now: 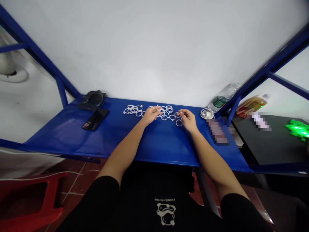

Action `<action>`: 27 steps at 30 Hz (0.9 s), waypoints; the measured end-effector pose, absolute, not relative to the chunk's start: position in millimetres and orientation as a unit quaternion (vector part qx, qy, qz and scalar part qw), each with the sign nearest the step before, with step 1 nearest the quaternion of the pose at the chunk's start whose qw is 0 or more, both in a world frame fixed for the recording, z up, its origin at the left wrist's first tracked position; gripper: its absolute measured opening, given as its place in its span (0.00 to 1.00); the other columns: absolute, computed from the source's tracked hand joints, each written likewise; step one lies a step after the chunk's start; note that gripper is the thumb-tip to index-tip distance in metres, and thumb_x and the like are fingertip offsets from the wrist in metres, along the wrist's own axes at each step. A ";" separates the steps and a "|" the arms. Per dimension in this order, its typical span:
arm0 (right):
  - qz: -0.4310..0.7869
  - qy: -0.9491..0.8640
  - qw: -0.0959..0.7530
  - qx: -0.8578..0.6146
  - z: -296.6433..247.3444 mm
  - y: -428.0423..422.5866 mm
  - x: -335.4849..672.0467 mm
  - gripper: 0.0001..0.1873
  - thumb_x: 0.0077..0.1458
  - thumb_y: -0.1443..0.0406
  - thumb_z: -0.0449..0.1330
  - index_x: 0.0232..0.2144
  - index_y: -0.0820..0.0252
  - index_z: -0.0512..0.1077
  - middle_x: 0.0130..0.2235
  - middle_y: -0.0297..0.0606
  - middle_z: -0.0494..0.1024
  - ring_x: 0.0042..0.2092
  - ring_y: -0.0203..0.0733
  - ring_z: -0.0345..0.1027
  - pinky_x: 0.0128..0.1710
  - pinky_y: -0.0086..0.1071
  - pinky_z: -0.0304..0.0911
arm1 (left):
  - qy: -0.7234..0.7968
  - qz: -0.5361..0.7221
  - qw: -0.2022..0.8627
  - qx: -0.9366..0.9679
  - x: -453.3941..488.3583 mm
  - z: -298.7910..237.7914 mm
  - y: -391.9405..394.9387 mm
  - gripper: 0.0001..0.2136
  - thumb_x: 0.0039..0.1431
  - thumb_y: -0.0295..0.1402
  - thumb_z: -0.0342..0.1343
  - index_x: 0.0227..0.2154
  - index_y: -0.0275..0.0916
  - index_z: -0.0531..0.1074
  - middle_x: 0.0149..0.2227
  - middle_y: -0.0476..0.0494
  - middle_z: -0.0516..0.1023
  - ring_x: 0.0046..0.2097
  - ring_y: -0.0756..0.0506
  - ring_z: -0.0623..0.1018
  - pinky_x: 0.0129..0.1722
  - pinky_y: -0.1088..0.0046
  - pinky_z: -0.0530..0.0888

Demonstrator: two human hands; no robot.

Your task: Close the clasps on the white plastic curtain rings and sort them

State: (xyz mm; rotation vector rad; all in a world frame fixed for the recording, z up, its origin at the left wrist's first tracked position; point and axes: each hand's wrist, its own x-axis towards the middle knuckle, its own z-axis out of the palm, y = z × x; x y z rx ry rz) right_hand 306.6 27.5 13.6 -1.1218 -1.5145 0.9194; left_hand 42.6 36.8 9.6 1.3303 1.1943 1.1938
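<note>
Many small white plastic rings [164, 118], some with a little eyelet, lie in a loose cluster on the blue table surface [159, 145]. My left hand [151, 116] is over the middle of the cluster, its fingers stretched out and slightly apart, with rings under and beside the fingertips. My right hand [188, 120] is at the cluster's right end, thumb and fingers pinched together at the edge of a white ring [177, 114]. Just below it lies another single ring [179, 122]. Further left, a second group of rings [132, 109] overlaps in a pile.
A black phone [95, 119] and a dark plastic-wrapped item [93, 99] lie at the left. At the right are a coiled white cable [207, 113], a clear bottle [223, 98] and a blurred-out flat object [218, 131]. Blue frame bars [43, 61] rise at both sides.
</note>
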 end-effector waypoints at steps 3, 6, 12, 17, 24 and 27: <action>0.422 -0.578 0.526 -0.460 16.4 29.1 305.1 0.20 0.57 0.49 0.65 0.44 0.56 0.76 0.39 0.37 0.85 0.20 0.30 0.58 0.18 0.27 0.55 | 0.477 0.509 0.531 0.481 40.6 8.6 41.6 0.17 0.59 0.32 0.61 0.50 0.37 0.81 0.42 0.40 0.87 0.22 0.55 0.69 0.24 0.76 0.66; 0.455 -0.544 0.543 -0.450 18.8 29.7 304.4 0.17 0.55 0.52 0.65 0.41 0.56 0.76 0.37 0.37 0.84 0.19 0.30 0.57 0.17 0.28 0.53 | 0.481 0.519 0.551 0.442 40.1 7.5 45.2 0.16 0.57 0.31 0.60 0.48 0.38 0.82 0.40 0.41 0.87 0.21 0.55 0.68 0.23 0.76 0.65; 0.445 -0.536 0.549 -0.463 17.3 31.6 305.6 0.14 0.52 0.55 0.63 0.37 0.56 0.76 0.33 0.34 0.82 0.19 0.31 0.57 0.17 0.28 0.53 | 0.490 0.551 0.521 0.428 38.2 5.4 48.1 0.13 0.55 0.30 0.56 0.40 0.37 0.82 0.38 0.43 0.86 0.22 0.55 0.67 0.22 0.77 0.64; 0.420 -0.547 0.551 -0.470 16.8 33.6 307.9 0.10 0.49 0.58 0.59 0.30 0.56 0.75 0.28 0.34 0.78 0.19 0.33 0.56 0.17 0.28 0.51 | 0.508 0.575 0.485 0.420 36.0 9.2 48.8 0.08 0.52 0.32 0.54 0.30 0.37 0.78 0.31 0.46 0.80 0.21 0.54 0.64 0.22 0.76 0.61; 0.381 -0.555 0.562 -0.481 13.2 34.5 308.4 0.06 0.47 0.61 0.55 0.25 0.53 0.70 0.20 0.30 0.68 0.19 0.35 0.55 0.18 0.29 0.51 | 0.536 0.577 0.435 0.437 38.0 7.6 49.7 0.07 0.52 0.29 0.51 0.24 0.39 0.72 0.23 0.49 0.71 0.23 0.52 0.66 0.26 0.75 0.64; 0.385 -0.566 0.553 -0.474 14.3 30.2 305.0 0.08 0.50 0.60 0.57 0.33 0.54 0.73 0.28 0.31 0.79 0.21 0.34 0.61 0.21 0.29 0.57 | 0.526 0.565 0.408 0.488 41.2 4.7 46.6 0.10 0.56 0.28 0.51 0.29 0.38 0.78 0.26 0.47 0.75 0.26 0.50 0.71 0.30 0.73 0.69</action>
